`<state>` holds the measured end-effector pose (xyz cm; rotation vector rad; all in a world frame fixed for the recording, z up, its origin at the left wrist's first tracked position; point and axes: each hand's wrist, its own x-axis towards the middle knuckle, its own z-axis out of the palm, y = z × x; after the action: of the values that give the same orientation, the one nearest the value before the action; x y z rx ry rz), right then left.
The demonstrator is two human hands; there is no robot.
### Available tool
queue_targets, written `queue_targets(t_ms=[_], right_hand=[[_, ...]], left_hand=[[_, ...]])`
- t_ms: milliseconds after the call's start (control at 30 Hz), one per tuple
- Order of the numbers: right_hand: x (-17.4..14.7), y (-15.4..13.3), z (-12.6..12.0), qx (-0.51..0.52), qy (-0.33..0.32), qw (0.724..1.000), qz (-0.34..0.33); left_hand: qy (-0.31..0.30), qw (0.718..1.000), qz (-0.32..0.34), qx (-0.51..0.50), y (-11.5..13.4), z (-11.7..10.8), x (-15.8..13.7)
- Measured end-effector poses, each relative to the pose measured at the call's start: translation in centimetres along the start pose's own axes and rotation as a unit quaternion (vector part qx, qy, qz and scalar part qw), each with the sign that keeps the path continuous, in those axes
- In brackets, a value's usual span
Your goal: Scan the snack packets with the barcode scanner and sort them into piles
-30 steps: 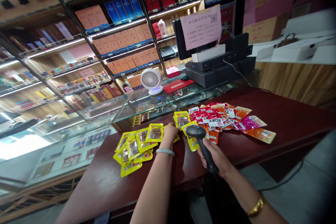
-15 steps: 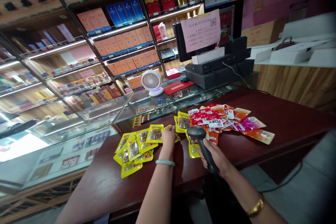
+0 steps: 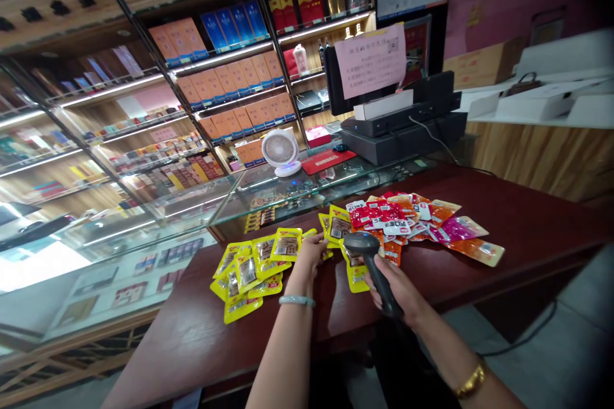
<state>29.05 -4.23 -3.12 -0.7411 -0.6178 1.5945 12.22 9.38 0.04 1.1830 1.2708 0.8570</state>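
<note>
My right hand (image 3: 398, 291) is wrapped round the handle of a black barcode scanner (image 3: 377, 268), whose head hangs over a yellow snack packet (image 3: 357, 277). My left hand (image 3: 311, 254) lies over another yellow packet (image 3: 309, 234) and covers most of it; its fingers are loosely stretched out towards the right. Left of that hand, several yellow snack packets (image 3: 247, 270) overlap in a loose pile. More yellow packets (image 3: 338, 222) lie beyond the scanner. Behind it and to the right is a heap of red, orange and pink snack packets (image 3: 398, 217).
The packets lie on a dark red table (image 3: 518, 211). Behind it stand a glass display counter (image 3: 225, 195), a white fan (image 3: 281, 150), a red folder (image 3: 326, 162) and a point-of-sale terminal (image 3: 403, 121). Shelves of boxed goods (image 3: 230, 83) line the back.
My left hand's fingers have loosened from a closed grip and reach slightly to the right. The scanner stays in my right hand almost unmoved; the view has shifted slightly.
</note>
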Motion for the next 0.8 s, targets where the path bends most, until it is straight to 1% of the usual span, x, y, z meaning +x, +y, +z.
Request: queue_targets(t_ms=[133, 233, 300, 433, 567, 633, 700, 733, 800], right_hand=[[0.0, 0.0, -0.1, 0.001, 0.002, 1.000, 0.006], [0.0, -0.1, -0.1, 0.000, 0.007, 1.000, 0.008], [-0.1, -0.2, -0.2, -0.004, 0.008, 1.000, 0.007], [-0.8, -0.3, 0.3, -0.041, -0.007, 0.999, 0.005], [-1.2, -0.1, 2.2, -0.095, -0.052, 0.994, 0.019], [-0.8, 0.1, 3.4, -0.083, -0.059, 0.994, 0.025], [0.2, 0.0, 4.5, -0.063, -0.040, 0.997, 0.023], [0.8, -0.1, 4.9, -0.058, -0.031, 0.998, 0.021], [1.9, -0.4, 5.7, -0.050, -0.040, 0.998, 0.022]], left_hand=[[0.075, 0.996, 0.049, -0.005, -0.7, -1.6, -1.0], [0.142, 0.985, 0.094, -0.006, -1.5, -2.9, -1.4], [0.168, 0.980, 0.109, -0.020, -2.0, -3.7, -1.8], [0.173, 0.979, 0.102, -0.032, -2.6, -4.6, -2.8], [0.160, 0.981, 0.095, -0.047, -3.0, -5.1, -4.1], [0.148, 0.981, 0.107, -0.065, -3.2, -5.5, -4.7], [0.144, 0.979, 0.116, -0.086, -3.6, -6.0, -5.4], [0.149, 0.979, 0.110, -0.090, -3.7, -6.3, -5.7], [0.172, 0.978, 0.080, -0.083, -4.0, -6.9, -6.4]])
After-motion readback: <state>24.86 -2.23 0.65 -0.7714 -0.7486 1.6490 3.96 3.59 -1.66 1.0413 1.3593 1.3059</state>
